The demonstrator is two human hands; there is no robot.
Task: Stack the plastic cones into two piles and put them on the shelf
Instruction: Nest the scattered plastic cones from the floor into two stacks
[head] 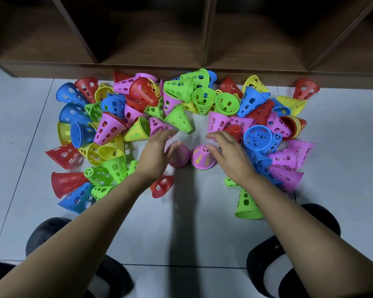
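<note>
1. Heaped on the pale tiled floor (19,125), right against the foot of a dark wooden shelf (159,67): perforated plastic cones (177,117) in red, blue, yellow, green and pink, most of them on their sides and pointing every way.
2. In a small gap in the middle of the heap, two cones standing upright side by side, wide ends down and just apart: the left pink cone (180,157) and the right pink cone (200,160), with yellow visible through the holes of both.
3. Left hand (157,153): palm down, above and just to the left of the left pink cone, fingers stretched forward and blurred, gripping nothing; impossible to tell whether the thumb touches the cone.
4. Right hand (228,151): palm down beside and partly over the right pink cone, fingers straight and slightly spread, holding nothing; thumb side close to the cone's narrow top, contact unclear.
5. Just beside the left wrist, a red cone (163,186) on its side, open end toward the camera.
6. Beside the right forearm, apart from the heap, a green cone (247,203) standing upright alone, wide end down.
7. At the right edge of the heap, a short nested stack (293,125) of red and yellow cones, lying on its side.
8. At the bottom, on either side of the forearms, dark slippers (47,231) on the tiles.
</note>
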